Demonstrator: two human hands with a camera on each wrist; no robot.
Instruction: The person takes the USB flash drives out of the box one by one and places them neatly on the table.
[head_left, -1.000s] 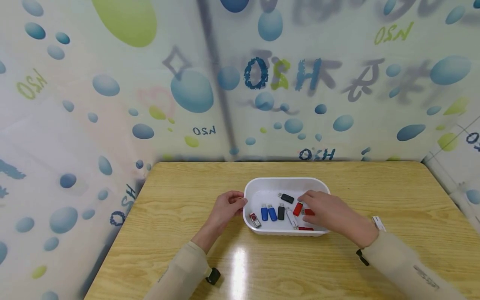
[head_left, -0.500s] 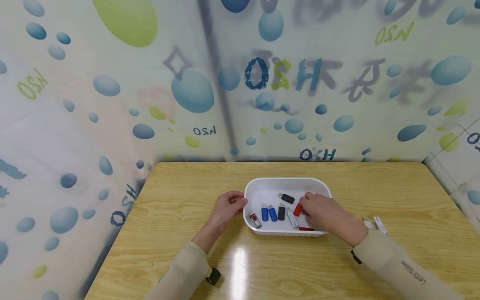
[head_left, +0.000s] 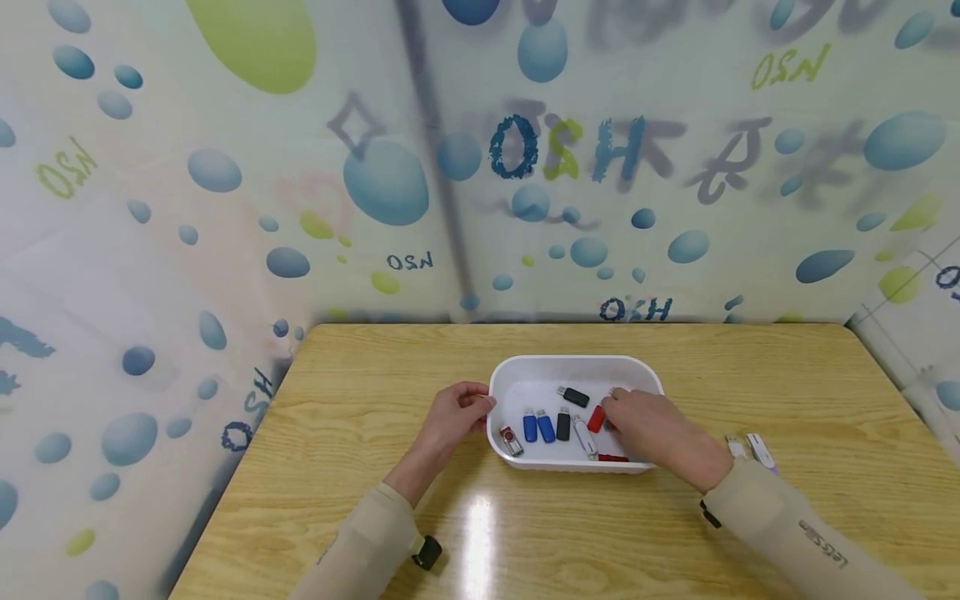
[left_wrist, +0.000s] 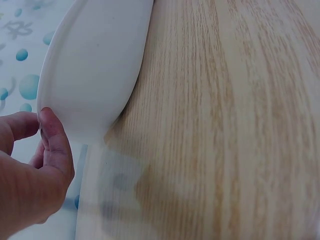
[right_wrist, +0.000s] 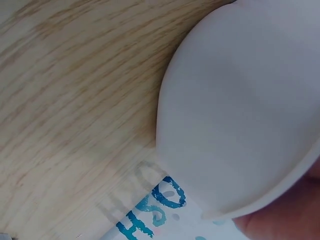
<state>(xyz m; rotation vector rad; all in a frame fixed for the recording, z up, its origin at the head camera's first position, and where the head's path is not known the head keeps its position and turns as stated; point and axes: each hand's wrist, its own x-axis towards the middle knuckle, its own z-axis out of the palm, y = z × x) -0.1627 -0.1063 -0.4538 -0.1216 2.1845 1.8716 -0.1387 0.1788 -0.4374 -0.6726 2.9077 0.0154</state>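
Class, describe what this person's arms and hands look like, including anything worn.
The left sleeve and right sleeve are beige; the right bears dark lettering. A small black object shows beside each sleeve. The left hand and right hand are ungloved.

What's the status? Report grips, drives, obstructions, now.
Left grip holding white tray by its rim. Right grip over tray's right side, hold unclear. USB drives lying in tray. In the way: right grip, hiding part of tray.
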